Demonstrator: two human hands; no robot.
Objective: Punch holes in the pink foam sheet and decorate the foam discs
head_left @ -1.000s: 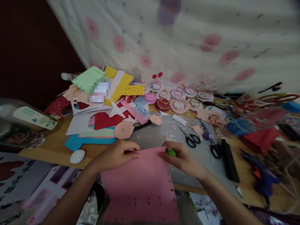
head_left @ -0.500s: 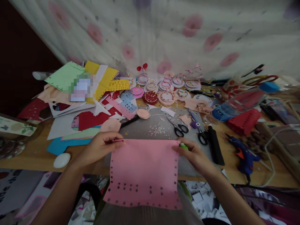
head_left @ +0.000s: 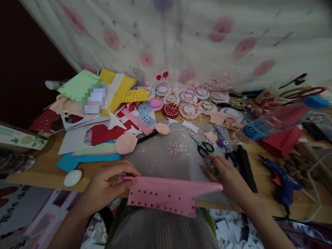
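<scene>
a: from the head view, where is the pink sheet (head_left: 163, 190)?

b: across the near edge of the table (head_left: 48, 162) and of the grey mat (head_left: 155, 164), its dotted part hanging down.

a: and the grip?

b: the left hand (head_left: 107, 183) pinches the upper left corner between thumb and fingers. the right hand (head_left: 229, 178) has thumb and fingers parted around a small green thing (head_left: 213, 169); whether they press on it, or the palm touches the sheet's right end, i cannot tell.

a: handling it well?

b: i'd judge a light left pinch avoids creases, level corners keep it flat, and the right fingertips need care beside the scissors (head_left: 205, 149).
</scene>
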